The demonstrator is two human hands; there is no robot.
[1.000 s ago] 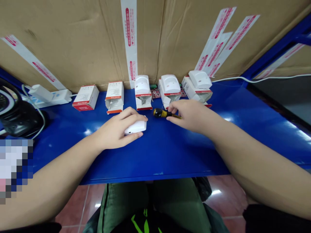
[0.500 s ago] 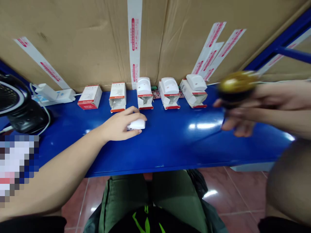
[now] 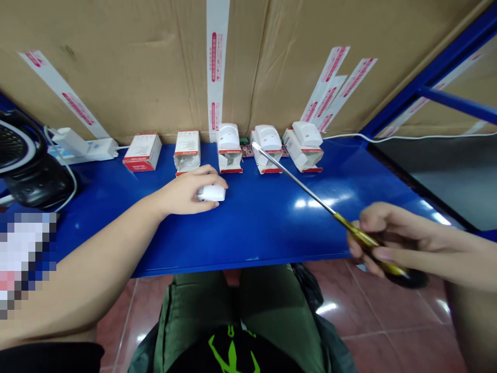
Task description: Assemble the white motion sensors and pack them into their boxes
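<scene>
My left hand (image 3: 190,190) is closed round a small white plastic detector (image 3: 213,193) that rests on the blue table (image 3: 248,228); my palm and fingers cover part of it. In my right hand (image 3: 382,238) is a long screwdriver (image 3: 298,184) with a yellow and black handle. Its metal shaft points up and to the left, the tip appearing in front of a white detector (image 3: 268,137) on an open box. Two more detectors, one to the left (image 3: 229,136) and one to the right (image 3: 307,133), also sit on open boxes.
A closed red and white box (image 3: 142,152) and an open box (image 3: 187,150) stand at the back left. Beyond them are a power strip (image 3: 93,149) and a black fan (image 3: 31,171). Circuit boards (image 3: 247,150) lie behind the boxes. A cardboard sheet (image 3: 140,67) backs the table.
My right hand has come down, and the screwdriver has swung round so its shaft points toward the boxes. My left hand stays on the detector, nearly still.
</scene>
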